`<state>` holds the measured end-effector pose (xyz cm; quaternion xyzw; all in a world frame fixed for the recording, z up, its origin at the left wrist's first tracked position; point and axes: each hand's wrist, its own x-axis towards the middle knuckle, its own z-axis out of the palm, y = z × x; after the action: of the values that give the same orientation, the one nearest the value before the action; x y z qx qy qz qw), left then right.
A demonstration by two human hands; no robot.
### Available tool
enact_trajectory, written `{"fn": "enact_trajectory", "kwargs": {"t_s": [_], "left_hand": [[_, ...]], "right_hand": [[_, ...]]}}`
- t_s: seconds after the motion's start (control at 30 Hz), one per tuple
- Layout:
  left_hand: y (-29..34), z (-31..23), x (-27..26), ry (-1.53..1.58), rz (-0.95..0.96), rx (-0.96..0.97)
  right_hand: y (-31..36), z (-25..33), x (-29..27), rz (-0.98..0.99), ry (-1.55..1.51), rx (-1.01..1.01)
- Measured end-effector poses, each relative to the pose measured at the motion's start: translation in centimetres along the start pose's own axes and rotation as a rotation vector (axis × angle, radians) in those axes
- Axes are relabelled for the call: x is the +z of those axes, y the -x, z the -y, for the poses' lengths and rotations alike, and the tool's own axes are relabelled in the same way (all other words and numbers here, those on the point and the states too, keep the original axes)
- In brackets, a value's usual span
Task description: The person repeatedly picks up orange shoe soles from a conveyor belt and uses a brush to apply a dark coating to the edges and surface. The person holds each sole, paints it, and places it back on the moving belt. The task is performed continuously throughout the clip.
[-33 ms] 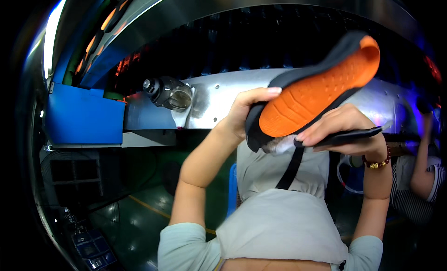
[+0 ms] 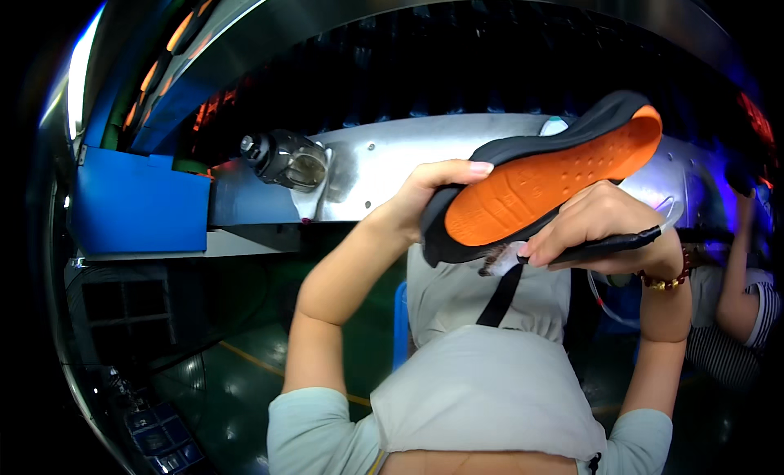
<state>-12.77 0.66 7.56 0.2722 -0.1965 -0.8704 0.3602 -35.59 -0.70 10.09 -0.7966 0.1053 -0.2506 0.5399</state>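
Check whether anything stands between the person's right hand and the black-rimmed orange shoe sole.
Nothing visible blocks the way: the right hand holds a black-handled brush close beside the black-rimmed orange shoe sole.

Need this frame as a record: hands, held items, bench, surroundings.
left hand: grips toe end of black-and-orange shoe sole
right hand: holds black-handled brush
brush tip: pale bristles by the sole's near edge; contact unclear
metal bench: dark container, left of sole
far left: blue box
far right: another person's arm, striped clothing
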Motion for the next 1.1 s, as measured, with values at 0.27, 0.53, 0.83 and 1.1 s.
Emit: {"fn": "enact_trajectory", "kwargs": {"t_s": [0.27, 0.53, 0.83, 1.1], "left_hand": [[1.4, 0.4, -1.4, -0.237, -0.080, -0.188], [2.3, 0.7, -2.5, -0.168, -0.145, -0.175], [3.3, 1.3, -5.7, -0.123, -0.173, -0.034], [4.4, -1.0, -6.9, -0.491, -0.261, 0.007]], "right_hand": [[0.9, 0.2, 0.2, 0.245, 0.238, 0.148], [1.9, -0.2, -0.6, 0.236, 0.321, 0.170], [2.7, 0.5, -1.2, 0.188, 0.337, 0.209], [3.0, 0.8, -1.5, 0.041, 0.422, 0.115]]}}
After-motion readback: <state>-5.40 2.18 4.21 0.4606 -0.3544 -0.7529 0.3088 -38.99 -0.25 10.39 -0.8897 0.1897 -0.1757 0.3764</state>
